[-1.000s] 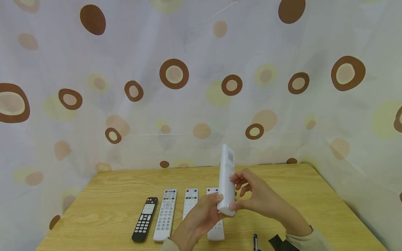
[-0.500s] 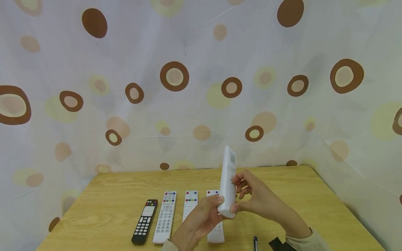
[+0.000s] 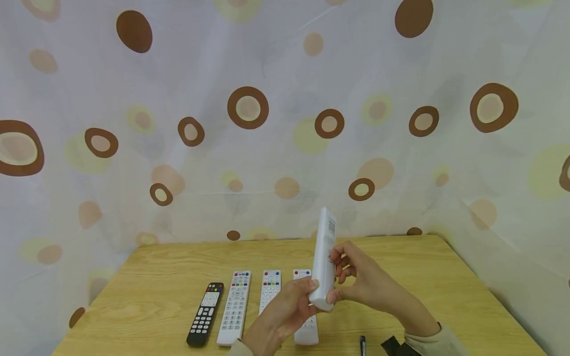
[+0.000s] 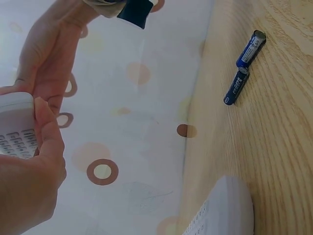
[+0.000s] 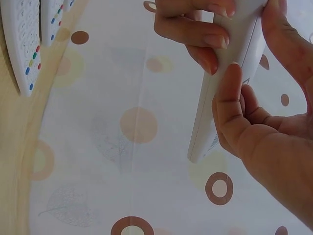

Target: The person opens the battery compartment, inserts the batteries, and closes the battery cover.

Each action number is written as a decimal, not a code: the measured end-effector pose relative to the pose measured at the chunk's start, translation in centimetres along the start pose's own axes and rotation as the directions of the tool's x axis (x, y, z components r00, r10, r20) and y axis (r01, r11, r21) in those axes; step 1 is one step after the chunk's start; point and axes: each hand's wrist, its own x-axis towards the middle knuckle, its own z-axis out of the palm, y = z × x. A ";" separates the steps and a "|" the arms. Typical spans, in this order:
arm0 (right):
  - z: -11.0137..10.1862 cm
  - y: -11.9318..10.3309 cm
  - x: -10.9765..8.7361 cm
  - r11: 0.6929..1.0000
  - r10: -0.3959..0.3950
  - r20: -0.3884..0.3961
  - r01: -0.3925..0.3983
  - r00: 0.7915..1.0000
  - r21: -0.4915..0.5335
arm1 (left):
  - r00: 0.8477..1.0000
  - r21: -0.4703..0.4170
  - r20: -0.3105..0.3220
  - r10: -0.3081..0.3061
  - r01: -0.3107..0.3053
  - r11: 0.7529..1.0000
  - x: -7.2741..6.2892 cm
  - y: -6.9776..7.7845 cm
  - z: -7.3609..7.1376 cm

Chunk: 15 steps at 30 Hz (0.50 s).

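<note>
A white remote control is held up above the table, tilted, its back with a printed code turned to the right. Near its lower end my left hand grips it, thumb along the side and fingers wrapped underneath. My right hand pinches the same remote, thumb at the bottom end and bent index fingertip on the back. In the right wrist view, fingers of both hands meet on the casing. Some of its keys show in the left wrist view.
On the wooden table lie a black remote and three white remotes in a row. Two blue batteries lie nearly end to end. A patterned curtain stands behind the table.
The held remote has shifted very slightly to the right and tilted a touch. Both hands keep their hold, and the camera view has moved a little.
</note>
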 end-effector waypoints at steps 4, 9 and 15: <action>0.0 0.1 -0.1 1.000 0.002 0.006 -0.002 1.000 0.011 | 1.000 -0.013 0.004 0.007 -0.007 1.000 -0.1 -0.2 0.0; 0.0 0.4 -0.1 1.000 0.006 0.017 -0.007 1.000 0.020 | 1.000 -0.017 0.025 0.007 -0.007 1.000 0.0 -0.2 -0.2; -0.1 0.8 0.0 0.999 -0.012 0.038 0.010 0.999 0.044 | 1.000 -0.005 0.020 0.000 0.000 1.000 0.0 -0.2 -0.1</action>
